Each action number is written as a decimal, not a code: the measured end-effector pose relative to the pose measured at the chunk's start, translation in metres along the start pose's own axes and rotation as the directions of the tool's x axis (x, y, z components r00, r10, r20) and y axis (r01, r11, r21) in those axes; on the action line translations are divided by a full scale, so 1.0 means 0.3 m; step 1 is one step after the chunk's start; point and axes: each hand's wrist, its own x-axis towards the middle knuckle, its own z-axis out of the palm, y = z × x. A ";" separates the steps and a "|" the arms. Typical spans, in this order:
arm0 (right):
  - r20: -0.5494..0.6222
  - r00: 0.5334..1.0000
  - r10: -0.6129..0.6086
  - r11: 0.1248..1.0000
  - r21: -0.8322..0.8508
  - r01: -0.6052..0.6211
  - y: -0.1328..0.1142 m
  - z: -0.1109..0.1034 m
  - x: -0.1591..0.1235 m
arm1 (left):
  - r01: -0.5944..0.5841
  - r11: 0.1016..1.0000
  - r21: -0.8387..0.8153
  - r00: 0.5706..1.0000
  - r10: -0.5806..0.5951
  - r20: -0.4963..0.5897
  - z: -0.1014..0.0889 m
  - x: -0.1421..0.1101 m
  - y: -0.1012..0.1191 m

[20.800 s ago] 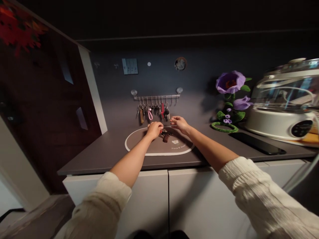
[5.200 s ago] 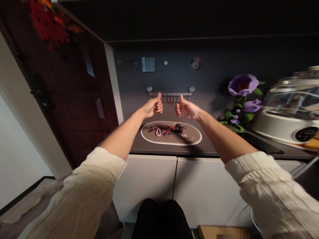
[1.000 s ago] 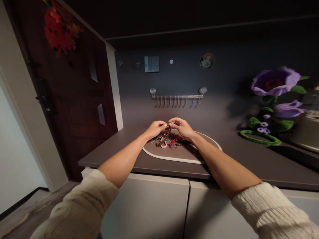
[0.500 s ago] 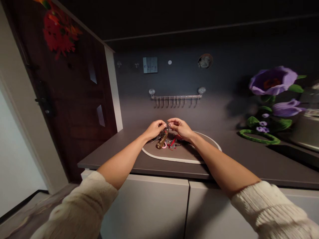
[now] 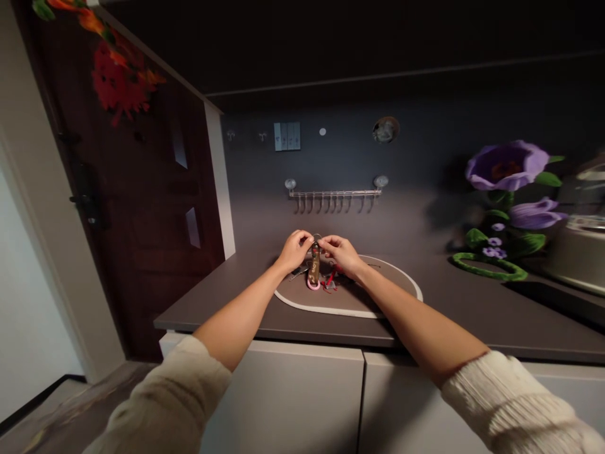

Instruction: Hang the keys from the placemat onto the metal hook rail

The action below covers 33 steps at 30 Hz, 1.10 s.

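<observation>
Both hands meet above an oval brown mat [image 5: 378,302] with a white rim on the counter. My left hand [image 5: 295,250] and my right hand [image 5: 341,254] pinch the top ring of a key bunch with a brown tag [image 5: 313,270], which hangs straight down between them. More keys lie in a pile on the mat below, among them a pink loop [image 5: 312,285] and a red strap [image 5: 329,279]. On the wall behind, a metal hook rail [image 5: 334,195] on two suction cups carries nothing.
A dark wooden door [image 5: 137,208] with a red flower ornament [image 5: 118,82] stands at the left. Purple crochet flowers [image 5: 508,183] and a white appliance [image 5: 579,252] sit on the dark counter [image 5: 227,299] at the right. White cabinet doors are below.
The brown-tagged key bunch, slanted half a second ago, now hangs straight down, lifted a little off the pile. Both hands stay pinched at its ring. The view has shifted slightly.
</observation>
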 end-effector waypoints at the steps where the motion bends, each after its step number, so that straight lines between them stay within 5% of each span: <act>1: -0.012 1.000 -0.018 0.999 -0.026 0.018 -0.001 0.001 0.001 | -0.005 1.000 0.007 1.000 0.005 0.002 0.001 -0.001 0.000; 9: -0.055 0.995 -0.082 0.996 -0.042 0.079 -0.025 0.020 0.029 | -0.034 0.989 0.141 0.990 0.053 -0.129 -0.003 -0.002 -0.026; 17: -0.102 0.995 0.006 0.997 0.071 0.001 -0.108 0.083 0.145 | 0.298 0.938 0.175 0.893 -0.210 -0.398 -0.032 0.011 -0.074; 26: -0.289 0.953 0.086 0.996 0.017 -0.085 -0.128 0.166 0.329 | 0.549 0.832 0.079 0.768 -0.465 -0.441 -0.045 0.015 -0.100; 33: -0.385 0.915 0.122 0.992 0.027 -0.122 -0.097 0.206 0.413 | 0.576 0.817 0.038 0.741 -0.502 -0.446 -0.049 0.023 -0.105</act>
